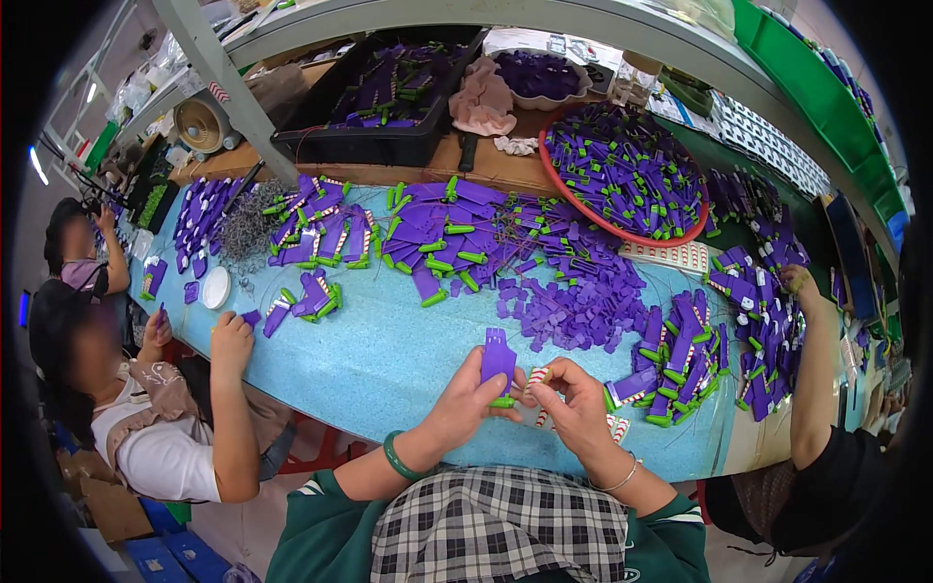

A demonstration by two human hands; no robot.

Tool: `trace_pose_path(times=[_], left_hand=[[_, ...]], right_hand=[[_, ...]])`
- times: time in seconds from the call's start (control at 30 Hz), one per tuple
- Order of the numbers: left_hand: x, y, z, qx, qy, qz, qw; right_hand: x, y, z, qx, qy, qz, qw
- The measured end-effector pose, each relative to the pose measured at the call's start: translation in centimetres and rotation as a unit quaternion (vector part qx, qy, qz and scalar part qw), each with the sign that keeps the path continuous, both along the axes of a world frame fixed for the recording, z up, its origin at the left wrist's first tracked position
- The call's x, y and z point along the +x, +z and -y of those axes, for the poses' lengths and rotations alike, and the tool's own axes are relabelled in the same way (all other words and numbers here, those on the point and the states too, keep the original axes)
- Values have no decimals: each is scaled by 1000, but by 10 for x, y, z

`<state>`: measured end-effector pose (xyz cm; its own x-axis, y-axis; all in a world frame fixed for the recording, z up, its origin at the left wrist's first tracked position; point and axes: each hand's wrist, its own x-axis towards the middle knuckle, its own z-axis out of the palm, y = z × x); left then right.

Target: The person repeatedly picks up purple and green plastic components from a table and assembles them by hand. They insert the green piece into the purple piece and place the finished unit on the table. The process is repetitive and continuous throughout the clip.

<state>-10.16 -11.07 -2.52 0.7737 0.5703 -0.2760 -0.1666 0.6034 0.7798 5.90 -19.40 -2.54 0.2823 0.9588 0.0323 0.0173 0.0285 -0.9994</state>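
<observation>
My left hand (455, 406) is closed around a flat purple plastic piece (498, 358) with a green end, held upright over the table's front edge. Close beside it, my right hand (580, 406) pinches a small red-and-white striped sticker (536, 378) between thumb and fingertips. A sheet of similar striped stickers (619, 428) lies partly hidden under my right hand. To the right of my hands is a pile of purple and green pieces (680, 360), some with striped stickers on them. Small loose purple parts (583, 313) are heaped just beyond my hands.
Purple pieces with green ends (442, 228) cover the middle of the blue table (379, 360). Behind stand a red round basket (702, 219) and a black tray (389, 146), both full. Co-workers sit left, near a white bowl (216, 288); another person's arm (814, 360) reaches in from the right.
</observation>
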Motion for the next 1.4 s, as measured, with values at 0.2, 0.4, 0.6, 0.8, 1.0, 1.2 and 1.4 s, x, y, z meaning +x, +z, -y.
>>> trace_pose_path(times=[0.2, 0.4, 0.6, 0.8, 1.0, 1.2, 1.4], left_hand=[[3, 1, 4, -88, -33, 73, 993], [4, 2, 5, -89, -40, 78, 992], [3, -2, 5, -92, -40, 88, 991], [5, 2, 6, -54, -44, 68, 995], [6, 10, 7, 93, -60, -33, 993], [4, -3, 10, 120, -71, 18, 990], [3, -7, 17, 105, -74, 47, 991]], right_hand=[[0, 2, -1, -40, 16, 25, 999], [0, -7, 0, -39, 13, 18, 999], [-1, -14, 2, -36, 8, 31, 999], [-2, -10, 3, -29, 3, 58, 998], [-2, 0, 2, -4, -23, 127, 992], [0, 10, 0, 105, -61, 272, 954], [0, 14, 1, 181, -73, 350, 916]])
